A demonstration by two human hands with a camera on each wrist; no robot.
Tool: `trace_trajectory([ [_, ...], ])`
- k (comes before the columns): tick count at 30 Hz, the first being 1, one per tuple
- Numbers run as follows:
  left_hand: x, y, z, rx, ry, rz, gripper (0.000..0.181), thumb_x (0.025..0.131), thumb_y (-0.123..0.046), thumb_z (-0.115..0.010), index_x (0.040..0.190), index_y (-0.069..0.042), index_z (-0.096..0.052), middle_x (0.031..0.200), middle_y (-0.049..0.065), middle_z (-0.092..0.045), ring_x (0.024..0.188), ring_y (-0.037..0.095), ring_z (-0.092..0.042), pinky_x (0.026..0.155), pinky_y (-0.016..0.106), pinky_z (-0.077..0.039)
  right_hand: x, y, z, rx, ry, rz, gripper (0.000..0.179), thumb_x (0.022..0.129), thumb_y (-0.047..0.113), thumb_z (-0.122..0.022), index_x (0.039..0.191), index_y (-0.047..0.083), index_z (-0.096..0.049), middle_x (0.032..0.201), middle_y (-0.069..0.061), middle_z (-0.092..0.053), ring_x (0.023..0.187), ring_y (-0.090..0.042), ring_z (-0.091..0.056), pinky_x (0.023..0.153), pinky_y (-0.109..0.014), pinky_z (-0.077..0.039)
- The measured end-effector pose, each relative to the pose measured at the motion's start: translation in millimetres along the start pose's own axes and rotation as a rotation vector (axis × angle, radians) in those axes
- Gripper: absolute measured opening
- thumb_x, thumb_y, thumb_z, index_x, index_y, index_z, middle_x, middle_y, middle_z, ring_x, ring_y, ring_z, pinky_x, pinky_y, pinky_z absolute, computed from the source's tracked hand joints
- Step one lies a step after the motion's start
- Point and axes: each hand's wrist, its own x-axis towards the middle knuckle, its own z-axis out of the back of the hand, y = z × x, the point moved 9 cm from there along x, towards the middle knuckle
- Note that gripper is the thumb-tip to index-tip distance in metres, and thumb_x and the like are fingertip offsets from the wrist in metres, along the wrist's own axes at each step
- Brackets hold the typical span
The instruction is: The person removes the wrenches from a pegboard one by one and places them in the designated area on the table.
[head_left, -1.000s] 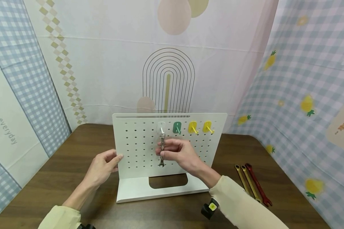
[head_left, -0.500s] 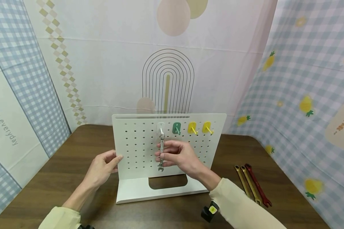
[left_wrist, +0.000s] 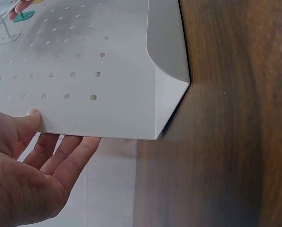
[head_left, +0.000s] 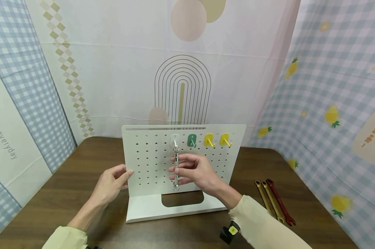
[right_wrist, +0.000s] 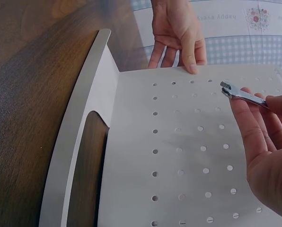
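Observation:
My right hand (head_left: 197, 172) pinches a silver combination wrench (head_left: 176, 165) between thumb and fingers, holding it upright in front of the white pegboard (head_left: 150, 166). The wrench's upper end is at the tip of the white hook (head_left: 175, 141); whether it is looped over the hook, I cannot tell. In the right wrist view, the wrench's open-jawed end (right_wrist: 230, 89) sticks out past the fingers. My left hand (head_left: 110, 182) grips the board's left edge. In the left wrist view, its thumb (left_wrist: 27, 124) lies on the front face and the fingers reach behind.
Right of the white hook are a green hook (head_left: 192, 140) and two yellow hooks (head_left: 209, 140). Two gold wrenches (head_left: 273, 201) and a red wrench (head_left: 280, 202) lie on the wooden table (head_left: 246, 228) to the right. Patterned cloth (head_left: 118, 69) hangs behind.
The wrench has come down slightly and turned a little in my right hand, its lower end now nearer the board's base. My left hand keeps its grip on the board edge.

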Motion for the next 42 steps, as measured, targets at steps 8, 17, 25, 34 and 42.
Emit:
trace_trajectory([
  [8, -0.8, 0.5, 0.0, -0.005, 0.003, 0.005, 0.017, 0.107, -0.018, -0.065, 0.105, -0.001, -0.069, 0.089, 0.009, -0.06, 0.09, 0.017, -0.064, 0.083, 0.033, -0.067, -1.8, 2, -2, 0.054, 0.006, -0.036, 0.043, 0.097, -0.002, -0.072, 0.137, -0.012, -0.059, 0.114, -0.023, -0.077, 0.083, -0.016, -0.079, 0.072, -0.036, -0.068],
  [17, -1.3, 2.2, -0.6, -0.012, 0.002, 0.02, 0.017, 0.107, -0.018, -0.065, 0.102, -0.002, -0.069, 0.086, 0.007, -0.058, 0.091, 0.016, -0.065, 0.083, 0.032, -0.067, -3.7, 5, -5, 0.127, 0.011, -0.039, 0.046, 0.097, -0.003, -0.071, 0.138, -0.017, -0.054, 0.108, -0.017, -0.08, 0.08, -0.019, -0.08, 0.073, -0.042, -0.069],
  [25, -0.6, 2.6, -0.9, -0.014, 0.006, 0.016, 0.018, 0.107, -0.018, -0.065, 0.103, -0.001, -0.069, 0.085, 0.006, -0.058, 0.087, 0.015, -0.064, 0.082, 0.031, -0.067, -4.1, 9, -6, 0.161, 0.027, -0.025, 0.048, 0.097, -0.003, -0.07, 0.138, -0.019, -0.051, 0.103, -0.008, -0.081, 0.079, -0.018, -0.079, 0.07, -0.039, -0.068],
  [34, -0.9, 1.6, -0.7, -0.02, 0.007, 0.014, 0.018, 0.107, -0.018, -0.065, 0.103, -0.001, -0.069, 0.085, 0.005, -0.058, 0.088, 0.015, -0.064, 0.083, 0.032, -0.067, -4.8, 13, -5, 0.17, 0.032, -0.013, 0.049, 0.096, -0.005, -0.07, 0.139, -0.018, -0.052, 0.108, -0.018, -0.079, 0.08, -0.02, -0.08, 0.072, -0.039, -0.069],
  [42, 0.3, 1.6, -0.6, -0.021, 0.008, 0.01, 0.017, 0.107, -0.017, -0.065, 0.106, -0.001, -0.07, 0.088, 0.008, -0.06, 0.09, 0.016, -0.065, 0.083, 0.033, -0.067, -7.4, 13, -2, 0.158, 0.043, 0.002, 0.049, 0.096, -0.005, -0.07, 0.139, -0.018, -0.051, 0.104, -0.006, -0.081, 0.084, -0.017, -0.08, 0.074, -0.036, -0.068],
])
